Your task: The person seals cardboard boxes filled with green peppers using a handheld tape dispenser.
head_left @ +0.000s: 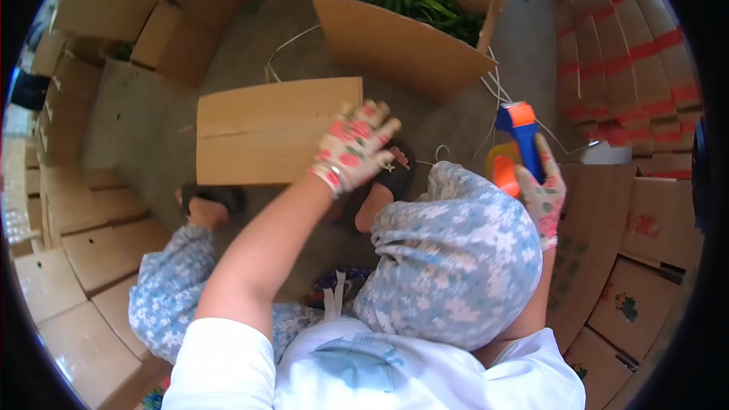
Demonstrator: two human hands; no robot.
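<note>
My left hand [355, 147], in a white glove with a red flower print, is open with its fingers spread. It overlaps the right end of a closed cardboard box [266, 133], whose seam runs lengthwise along the top. At the right, my right hand [544, 191], in a matching glove, is wrapped round the blue handle of a tape dispenser [524, 144]. The dispenser has orange parts and a yellowish roll, and it is held beside my bent knee, apart from the box.
An uncovered carton [402, 42] full of green peppers [425, 7] stands beyond the closed box. Cartons with red tape [623, 61] are stacked at the right, and more plain boxes [99, 243] line the left. White straps [497, 83] trail on the floor.
</note>
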